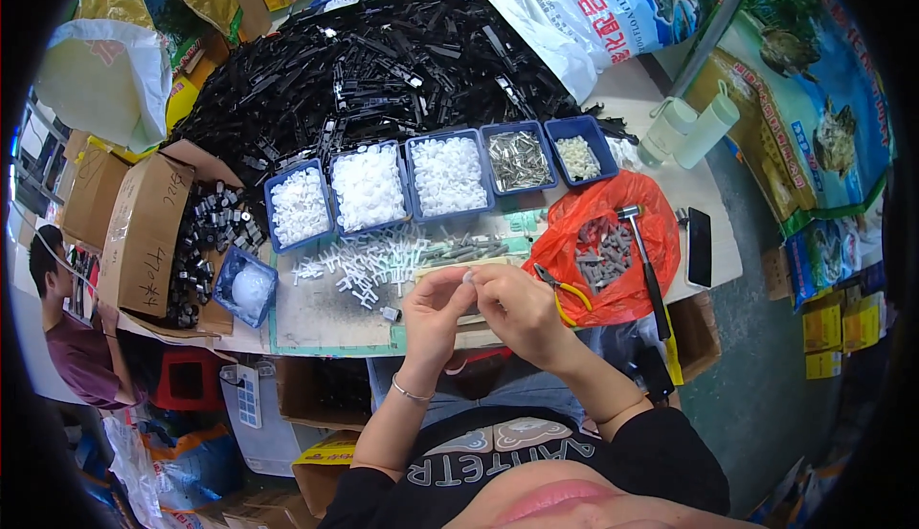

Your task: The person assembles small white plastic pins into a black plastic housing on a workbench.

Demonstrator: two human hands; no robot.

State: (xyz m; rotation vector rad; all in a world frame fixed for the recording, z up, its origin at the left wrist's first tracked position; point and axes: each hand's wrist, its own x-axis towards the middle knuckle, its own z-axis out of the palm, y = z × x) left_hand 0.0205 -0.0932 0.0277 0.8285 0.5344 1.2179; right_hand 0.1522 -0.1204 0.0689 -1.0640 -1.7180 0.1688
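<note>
Close together at the table's front edge, my left hand and my right hand pinch a small whitish plastic piece between their fingertips. My fingers cover most of it. Just beyond the hands lies a row of grey cylindrical parts. A loose heap of white branched plastic parts spreads to their left, with one small grey-and-black part by my left hand. Right of my right hand, yellow-handled pliers and a hammer rest on an open red plastic bag containing grey parts.
Blue bins of small white and metal parts stand in a row, backed by a large heap of black parts. A cardboard box is at left. A phone and bottles lie right. Other people are nearby.
</note>
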